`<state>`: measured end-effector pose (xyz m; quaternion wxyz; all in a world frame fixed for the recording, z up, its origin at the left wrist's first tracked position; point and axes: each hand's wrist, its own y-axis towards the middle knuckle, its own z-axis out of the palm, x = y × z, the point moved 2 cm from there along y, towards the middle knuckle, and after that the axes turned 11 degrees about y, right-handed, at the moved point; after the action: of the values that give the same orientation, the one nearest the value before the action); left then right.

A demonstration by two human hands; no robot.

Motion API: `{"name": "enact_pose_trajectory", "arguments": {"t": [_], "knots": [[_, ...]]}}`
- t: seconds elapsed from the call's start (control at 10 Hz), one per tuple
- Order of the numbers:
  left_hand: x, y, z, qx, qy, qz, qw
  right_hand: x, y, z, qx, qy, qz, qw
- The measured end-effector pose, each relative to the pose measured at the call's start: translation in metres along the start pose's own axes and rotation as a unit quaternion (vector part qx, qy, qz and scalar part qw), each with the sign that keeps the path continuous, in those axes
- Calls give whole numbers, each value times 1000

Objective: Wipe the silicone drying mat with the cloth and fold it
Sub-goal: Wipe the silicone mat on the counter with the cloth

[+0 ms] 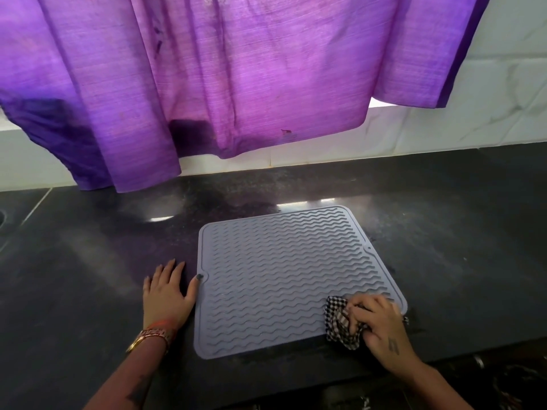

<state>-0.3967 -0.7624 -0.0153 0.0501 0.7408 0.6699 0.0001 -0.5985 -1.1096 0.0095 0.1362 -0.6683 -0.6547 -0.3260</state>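
Observation:
A grey silicone drying mat (281, 276) with wavy ridges lies flat on the black countertop (88, 276). My right hand (381, 329) grips a bunched black-and-white checked cloth (340, 324) and presses it onto the mat's near right corner. My left hand (168, 291) rests flat on the counter just left of the mat, its fingers straight and its thumb touching the mat's left edge.
A purple curtain (222, 78) hangs over the back of the counter, ending just above it. White tiled wall (488, 113) runs behind. A sink edge (3, 217) shows at the far left. The counter's front edge passes close below the mat.

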Motion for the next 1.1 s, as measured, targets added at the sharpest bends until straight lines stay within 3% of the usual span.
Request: {"name": "enact_pose_trajectory", "arguments": {"t": [0.1, 0.5, 0.7, 1.0, 1.1], "knots": [[0, -1, 0, 4, 0, 3, 1000, -5, 5, -5, 50, 51, 45, 996], [1, 0, 4, 0, -6, 3, 1000, 25, 6, 19, 33, 54, -4, 998], [3, 2, 5, -5, -13, -1, 1000, 25, 14, 18, 94, 98, 35, 990], [3, 2, 8, -12, -13, 2, 1000, 48, 23, 39, 130, 109, 28, 985], [3, 2, 7, -8, -9, 2, 1000, 55, 26, 47, 109, 103, 36, 988]]}}
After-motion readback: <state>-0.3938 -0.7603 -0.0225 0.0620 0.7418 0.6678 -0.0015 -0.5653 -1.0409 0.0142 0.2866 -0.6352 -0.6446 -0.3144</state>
